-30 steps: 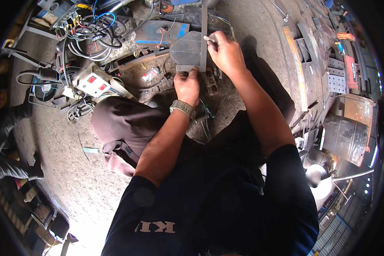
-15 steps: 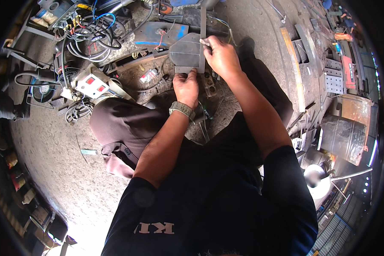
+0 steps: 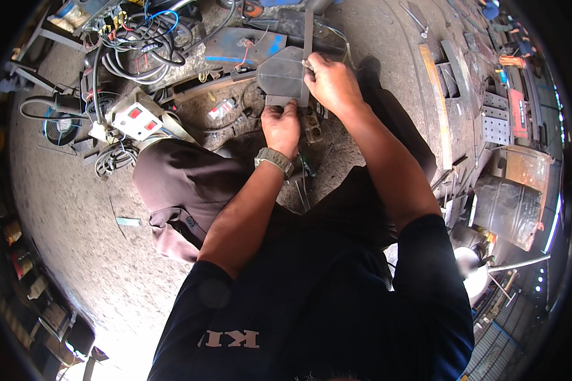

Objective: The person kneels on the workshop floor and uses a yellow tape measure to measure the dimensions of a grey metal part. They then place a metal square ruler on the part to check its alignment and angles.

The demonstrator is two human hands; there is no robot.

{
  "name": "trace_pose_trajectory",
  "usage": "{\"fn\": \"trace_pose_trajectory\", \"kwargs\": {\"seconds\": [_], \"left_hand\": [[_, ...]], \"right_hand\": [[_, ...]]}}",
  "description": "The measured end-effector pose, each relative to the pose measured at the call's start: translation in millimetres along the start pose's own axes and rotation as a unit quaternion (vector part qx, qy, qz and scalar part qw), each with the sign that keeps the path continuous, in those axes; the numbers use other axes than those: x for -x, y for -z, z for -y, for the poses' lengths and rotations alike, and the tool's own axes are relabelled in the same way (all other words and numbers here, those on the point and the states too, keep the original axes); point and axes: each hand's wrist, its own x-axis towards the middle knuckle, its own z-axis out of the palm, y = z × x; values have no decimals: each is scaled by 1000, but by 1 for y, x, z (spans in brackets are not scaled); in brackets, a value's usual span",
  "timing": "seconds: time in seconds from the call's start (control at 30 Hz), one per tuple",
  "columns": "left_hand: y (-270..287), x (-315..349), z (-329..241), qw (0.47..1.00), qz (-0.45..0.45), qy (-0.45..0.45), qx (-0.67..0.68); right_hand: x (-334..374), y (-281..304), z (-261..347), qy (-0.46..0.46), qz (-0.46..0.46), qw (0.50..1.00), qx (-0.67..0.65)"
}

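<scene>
The left hand's (image 3: 281, 130) fingers grip the metal square's (image 3: 308, 38) near edge, the right hand's (image 3: 332, 81) pinch a pale stick (image 3: 306, 63); marking the dark plate (image 3: 278, 73) seems underway, calling for steadiness.

A tangle of black cables (image 3: 149, 68) lies at upper left, above a white box (image 3: 139, 122) with two red switches; at right, a long tan bar (image 3: 436, 101) lies on the floor (image 3: 76, 209), near a perforated metal plate (image 3: 495, 120) and a drum-like grey metal piece (image 3: 511, 206)
</scene>
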Motion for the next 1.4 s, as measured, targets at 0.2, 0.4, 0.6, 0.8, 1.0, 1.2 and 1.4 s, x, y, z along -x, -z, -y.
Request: {"fn": "trace_pose_trajectory", "kwargs": {"seconds": [0.2, 0.4, 0.6, 0.8, 1.0, 1.2, 1.4], "left_hand": [[-1, -1, 3, 999, -2, -11, 33], [-3, 2, -4, 1000, -16, -4, -8], [-6, 5, -11, 1000, -22, -16, -2], [-7, 6, -14, 1000, -20, 4, -9], [-6, 4, -8, 999, -35, -25, -11], [-5, 1, -2, 998, -44, -31, -36], [-5, 1, 1, 997, -38, -46, -41]], "right_hand": [[-8, 8, 8, 43, 36, 996, 62], [-17, 15, 4, 64, 50, 995, 62], [-30, 28, 0, 22, 23, 999, 0], [-18, 10, -10, -81, 42, 993, -77], [-15, 2, -13, 26, -5, 1000, -14], [-22, 9, -4, 59, 30, 998, 6], [-24, 13, 0, 62, 50, 997, 13]]}}
